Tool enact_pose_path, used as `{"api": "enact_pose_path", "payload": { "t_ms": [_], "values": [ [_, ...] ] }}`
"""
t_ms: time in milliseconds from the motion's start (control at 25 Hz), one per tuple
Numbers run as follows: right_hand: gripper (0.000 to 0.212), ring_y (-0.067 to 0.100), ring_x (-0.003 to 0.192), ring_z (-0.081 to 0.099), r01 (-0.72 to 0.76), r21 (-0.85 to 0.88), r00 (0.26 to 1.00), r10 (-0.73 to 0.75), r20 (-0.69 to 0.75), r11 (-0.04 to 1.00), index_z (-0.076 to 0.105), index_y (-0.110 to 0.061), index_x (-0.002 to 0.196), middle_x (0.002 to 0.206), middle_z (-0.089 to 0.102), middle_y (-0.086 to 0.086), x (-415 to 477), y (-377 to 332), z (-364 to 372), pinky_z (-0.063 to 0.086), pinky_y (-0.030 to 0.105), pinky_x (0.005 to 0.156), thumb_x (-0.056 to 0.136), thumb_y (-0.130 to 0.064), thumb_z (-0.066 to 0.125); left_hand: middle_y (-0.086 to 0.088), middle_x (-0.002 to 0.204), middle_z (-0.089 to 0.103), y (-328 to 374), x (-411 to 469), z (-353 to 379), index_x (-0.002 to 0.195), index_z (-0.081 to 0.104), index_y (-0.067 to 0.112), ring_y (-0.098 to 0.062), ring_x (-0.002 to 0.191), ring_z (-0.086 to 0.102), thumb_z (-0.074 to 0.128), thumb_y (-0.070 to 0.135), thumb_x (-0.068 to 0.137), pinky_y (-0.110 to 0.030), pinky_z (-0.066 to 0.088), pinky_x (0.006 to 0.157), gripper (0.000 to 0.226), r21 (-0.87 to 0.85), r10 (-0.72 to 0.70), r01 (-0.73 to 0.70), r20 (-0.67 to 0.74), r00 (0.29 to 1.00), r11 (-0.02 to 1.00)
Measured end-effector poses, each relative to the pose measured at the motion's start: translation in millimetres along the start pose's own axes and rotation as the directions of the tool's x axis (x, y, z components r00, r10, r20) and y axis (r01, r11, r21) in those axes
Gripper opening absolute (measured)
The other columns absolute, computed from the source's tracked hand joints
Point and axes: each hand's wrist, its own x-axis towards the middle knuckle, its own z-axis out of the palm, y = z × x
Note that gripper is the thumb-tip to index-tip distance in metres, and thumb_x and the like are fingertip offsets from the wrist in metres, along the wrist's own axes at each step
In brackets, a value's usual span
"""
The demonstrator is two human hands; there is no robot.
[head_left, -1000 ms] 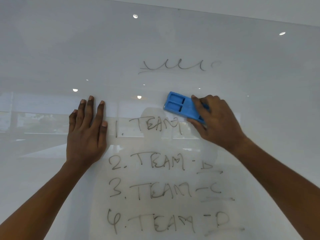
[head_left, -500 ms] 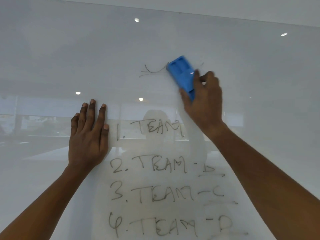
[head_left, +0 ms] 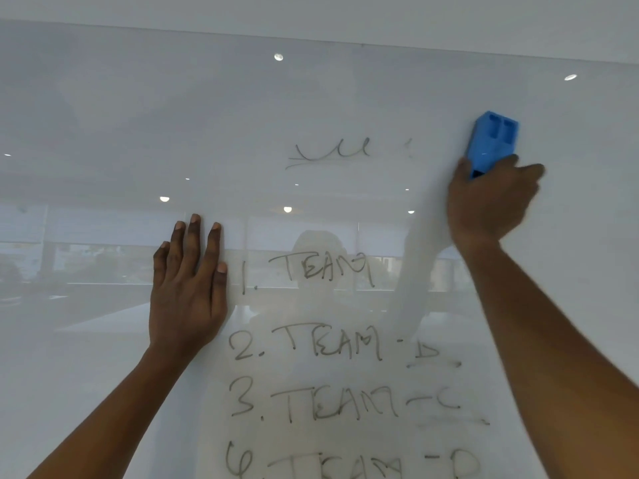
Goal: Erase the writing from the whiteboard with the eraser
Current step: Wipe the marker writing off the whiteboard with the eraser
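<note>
Right hand [head_left: 491, 202] (blurred) grips the blue eraser [head_left: 492, 141] at upper right; left hand [head_left: 188, 288] presses flat, fingers straight, on the whiteboard [head_left: 103, 115].

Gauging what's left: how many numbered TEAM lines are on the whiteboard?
4, stacked: line 1 beside the left hand, line 2 below, then line 3, line 4 cut off at bottom; more may be hidden.

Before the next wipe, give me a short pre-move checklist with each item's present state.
1. Right hand grips the blue eraser: ok.
2. Eraser flat against the whiteboard: cannot tell, motion blur.
3. Eraser over writing: not ok; it sits right of the top scribble.
4. Left hand off the numbered list: ok, flat beside line 1.
5. Board erased: not ok; scribble and four list lines show.
</note>
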Motion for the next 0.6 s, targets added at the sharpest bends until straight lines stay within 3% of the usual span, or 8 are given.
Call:
{"api": "enact_pose_path", "payload": {
  "t_ms": [120,240,280,320,360,400,480,600],
  "values": [
    [0.067,0.038,0.107,0.057,0.364,0.092,0.931,-0.366,0.004,0.927,0.051,0.002,0.140,0.122,0.054,0.022,-68,-52,14,0.054,0.047,0.078,0.094,-0.046,0.061,-0.009,0.176,0.011,-2,-1,0,0.168,0.020,0.018,-0.026,0.164,0.005,0.022,0.038,0.110,-0.048,0.010,0.132,0.061,-0.005,0.007,-0.007,0.009,1.000,1.000],
    [0.065,0.033,0.088,0.060,0.746,0.168,0.653,-0.758,0.006,0.644,0.057,0.005,0.134,0.105,0.059,0.019,-111,-71,22,0.052,0.040,0.062,0.091,-0.043,0.068,-0.007,0.177,0.010,-5,0,-2,0.168,0.019,0.020,-0.024,0.164,0.004,0.022,0.038,0.110,-0.045,0.007,0.133,0.061,-0.027,0.013,-0.012,0.028,1.000,1.000],
    [0.065,0.033,0.086,0.060,0.794,0.165,0.592,-0.806,0.010,0.585,0.058,0.004,0.133,0.104,0.058,0.019,-103,-68,22,0.053,0.041,0.060,0.091,-0.044,0.067,-0.007,0.177,0.010,-5,0,-3,0.168,0.019,0.020,-0.024,0.164,0.004,0.022,0.038,0.110,-0.043,0.005,0.133,0.060,-0.030,0.012,-0.011,0.032,0.999,0.999],
    [0.065,0.035,0.087,0.060,0.801,0.148,0.585,-0.811,0.015,0.581,0.057,0.004,0.134,0.105,0.058,0.020,-88,-60,21,0.054,0.042,0.060,0.092,-0.045,0.065,-0.006,0.177,0.009,-5,-1,-3,0.168,0.019,0.021,-0.023,0.164,0.003,0.022,0.038,0.110,-0.041,0.004,0.133,0.060,-0.030,0.012,-0.011,0.032,0.999,1.000],
    [0.065,0.037,0.090,0.060,0.762,0.116,0.639,-0.769,0.028,0.637,0.055,0.002,0.136,0.108,0.057,0.021,-71,-50,19,0.054,0.044,0.063,0.093,-0.046,0.062,-0.006,0.177,0.009,-6,0,-3,0.168,0.019,0.021,-0.023,0.164,0.003,0.022,0.038,0.110,-0.040,0.003,0.133,0.060,-0.028,0.012,-0.011,0.031,0.999,1.000],
    [0.065,0.039,0.095,0.060,0.667,0.071,0.742,-0.670,0.031,0.742,0.053,0.001,0.137,0.113,0.056,0.022,-53,-36,18,0.054,0.047,0.068,0.095,-0.048,0.059,-0.006,0.177,0.009,-6,0,-3,0.168,0.019,0.020,-0.023,0.164,0.003,0.022,0.037,0.110,-0.040,0.002,0.133,0.060,-0.026,0.012,-0.012,0.030,0.999,1.000],
    [0.067,0.040,0.108,0.056,0.373,0.021,0.928,-0.373,-0.007,0.927,0.049,0.000,0.139,0.122,0.051,0.022,-18,-10,12,0.055,0.049,0.079,0.096,-0.051,0.055,-0.006,0.177,0.010,-4,-1,-2,0.168,0.019,0.020,-0.024,0.164,0.004,0.022,0.037,0.110,-0.042,0.005,0.133,0.060,-0.018,0.005,-0.005,0.025,1.000,1.000],
    [0.067,0.036,0.115,0.054,0.030,0.031,0.999,-0.029,-0.031,0.999,0.049,0.000,0.139,0.128,0.049,0.019,-10,-18,10,0.055,0.051,0.088,0.096,-0.051,0.056,-0.008,0.176,0.011,0,-1,-2,0.168,0.020,0.019,-0.025,0.164,0.005,0.023,0.036,0.110,-0.047,0.010,0.132,0.061,0.002,-0.006,0.006,0.005,1.000,1.000]
  ]
}}
